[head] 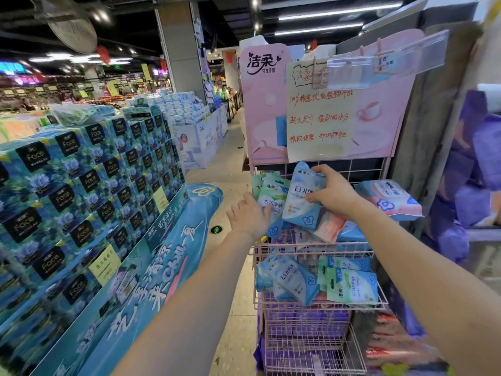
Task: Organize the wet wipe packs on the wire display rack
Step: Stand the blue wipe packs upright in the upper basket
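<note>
the right hand point(334, 192) grips a blue edi wet wipe pack point(303, 198) by its right edge, fingers curled over the top corner and thumb pinching lower down; the pack stands nearly upright at the top basket of the pink wire display rack point(311, 246). the left hand point(248, 215) reaches in from the left, fingertips curled onto a green-and-white wipe pack point(273, 198) just beside the blue one, the two packs overlapping. (more green packs sit behind it at the rack's left edge, partly hidden.)

to the right in the same basket, a pink-and-white wipe pack point(390, 200) lies tilted, its corner jutting past the basket's right side. a salmon-coloured pack point(330, 226) lies below the held one, touching it.

the middle basket point(320, 305) holds another blue edi pack point(291, 278), leaning left, and green packs point(352, 286) leaning against the front wire on the right. the lower baskets hold purple packs point(306, 321).

a handwritten paper sign point(320, 112) hangs on the pink backboard point(263, 109) above. left of the rack runs an open tiled aisle point(230, 147), bounded by a stacked display of blue tissue boxes point(81, 180). a grey shelf upright point(431, 112) stands close against the rack's right side.
</note>
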### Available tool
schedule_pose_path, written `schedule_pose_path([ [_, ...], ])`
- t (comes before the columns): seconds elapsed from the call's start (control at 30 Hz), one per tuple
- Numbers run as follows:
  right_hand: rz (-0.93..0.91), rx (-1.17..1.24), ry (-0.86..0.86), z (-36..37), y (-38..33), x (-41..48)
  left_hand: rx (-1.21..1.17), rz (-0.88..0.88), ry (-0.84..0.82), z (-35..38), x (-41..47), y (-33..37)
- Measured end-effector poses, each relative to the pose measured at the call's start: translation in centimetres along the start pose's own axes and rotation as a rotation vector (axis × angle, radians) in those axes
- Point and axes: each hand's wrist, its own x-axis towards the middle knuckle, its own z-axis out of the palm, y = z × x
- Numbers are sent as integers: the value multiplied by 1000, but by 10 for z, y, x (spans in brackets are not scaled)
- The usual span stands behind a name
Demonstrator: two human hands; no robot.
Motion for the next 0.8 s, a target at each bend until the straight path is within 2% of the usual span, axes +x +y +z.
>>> schedule_pose_path([
  [0.13,-3,3,17,3,0,-1,133,29,25,-5,-6,5],
  [0.6,-36,136,18,-17,-10,-4,307,106,185,-5,-27,31],
  [0.67,-26,157,18,-20,-9,-4,287,79,96,-9,-29,47],
  [0.8,9,127,-30,-24,-9,-5,56,-26,-326,0,-38,79],
])
